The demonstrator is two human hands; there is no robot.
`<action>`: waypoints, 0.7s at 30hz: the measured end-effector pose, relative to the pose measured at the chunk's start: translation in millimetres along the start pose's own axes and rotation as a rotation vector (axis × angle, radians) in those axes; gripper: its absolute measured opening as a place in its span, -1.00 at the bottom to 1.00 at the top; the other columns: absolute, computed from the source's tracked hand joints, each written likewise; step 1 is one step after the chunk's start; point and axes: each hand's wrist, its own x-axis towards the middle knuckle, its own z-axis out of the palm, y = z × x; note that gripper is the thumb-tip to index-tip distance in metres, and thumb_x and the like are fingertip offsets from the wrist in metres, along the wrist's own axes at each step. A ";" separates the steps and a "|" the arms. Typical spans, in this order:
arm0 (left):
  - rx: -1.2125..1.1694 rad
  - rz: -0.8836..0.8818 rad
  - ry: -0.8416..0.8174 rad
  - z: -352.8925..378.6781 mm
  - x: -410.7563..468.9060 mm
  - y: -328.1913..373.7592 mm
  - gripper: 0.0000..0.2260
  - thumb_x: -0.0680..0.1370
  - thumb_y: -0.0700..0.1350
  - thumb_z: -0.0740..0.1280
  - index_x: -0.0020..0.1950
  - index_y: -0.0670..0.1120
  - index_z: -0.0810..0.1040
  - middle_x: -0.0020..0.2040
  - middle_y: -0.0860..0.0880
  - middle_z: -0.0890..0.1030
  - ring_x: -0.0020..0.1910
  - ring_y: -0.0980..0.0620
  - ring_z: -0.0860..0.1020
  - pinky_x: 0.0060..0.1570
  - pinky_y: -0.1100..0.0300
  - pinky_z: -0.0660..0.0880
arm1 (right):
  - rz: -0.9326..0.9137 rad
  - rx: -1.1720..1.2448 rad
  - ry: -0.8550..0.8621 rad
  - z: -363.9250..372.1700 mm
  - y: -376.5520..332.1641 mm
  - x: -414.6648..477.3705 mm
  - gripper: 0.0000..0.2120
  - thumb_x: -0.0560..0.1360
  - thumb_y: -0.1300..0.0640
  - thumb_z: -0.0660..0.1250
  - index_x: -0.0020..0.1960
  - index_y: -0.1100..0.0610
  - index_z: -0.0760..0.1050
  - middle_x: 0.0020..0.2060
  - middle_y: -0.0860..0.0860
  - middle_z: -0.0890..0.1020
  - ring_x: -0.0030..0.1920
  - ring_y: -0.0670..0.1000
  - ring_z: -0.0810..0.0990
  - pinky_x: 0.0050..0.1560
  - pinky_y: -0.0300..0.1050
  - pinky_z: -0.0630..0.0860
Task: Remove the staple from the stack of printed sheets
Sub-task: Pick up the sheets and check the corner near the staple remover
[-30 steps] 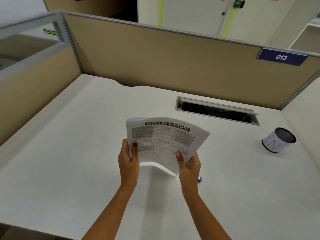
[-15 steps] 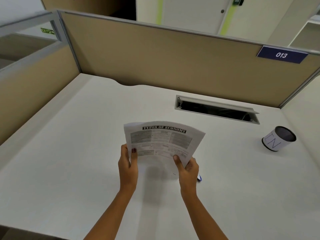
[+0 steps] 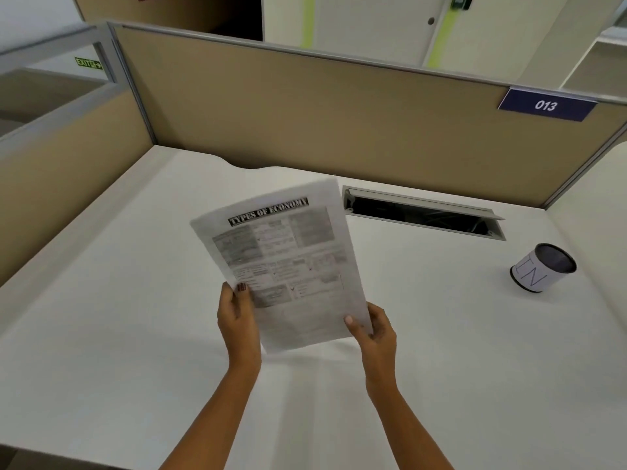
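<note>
At frame centre, the left hand point(image 3: 237, 317) and right hand point(image 3: 373, 330) each pinch a lower edge of the stack of sheets point(image 3: 291, 266) above the desk point(image 3: 135, 300); no staple is visible, so its removal seems not yet begun.

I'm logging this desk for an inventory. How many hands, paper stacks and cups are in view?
2 hands: left hand, right hand
1 paper stack, held by both
1 cup
Total: 4
</note>
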 end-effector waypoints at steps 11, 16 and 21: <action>-0.440 -0.255 -0.136 7.2 -5.4 7.8 -0.73 0.62 -0.20 0.18 0.29 -0.03 0.50 0.19 -0.04 0.61 0.16 -0.01 0.58 0.11 0.06 0.52 | 0.148 0.546 -0.106 20.2 -18.9 2.9 -0.67 0.49 0.27 0.35 0.25 0.14 0.50 0.18 0.07 0.65 0.20 0.08 0.61 0.19 -0.01 0.57; -0.560 -0.280 -0.249 -37.4 42.3 17.2 -0.73 0.60 -0.26 0.15 -0.04 0.02 0.60 -0.05 0.05 0.69 -0.06 0.09 0.66 -0.06 0.21 0.60 | -0.034 0.179 0.027 -9.5 -39.1 18.3 -0.94 0.46 0.21 0.43 -0.12 0.17 0.56 -0.29 -0.01 0.66 -0.34 0.02 0.56 -0.40 -0.23 0.51; -0.014 -0.128 -0.497 -72.8 75.8 26.2 -0.79 0.54 -0.11 0.29 0.12 0.11 0.58 0.03 0.05 0.69 -0.01 0.05 0.65 -0.02 0.11 0.60 | -0.121 0.045 -0.003 -26.6 -45.8 33.1 -0.87 0.52 0.31 0.34 -0.17 0.15 0.54 -0.32 -0.10 0.68 -0.31 -0.08 0.64 -0.38 -0.26 0.55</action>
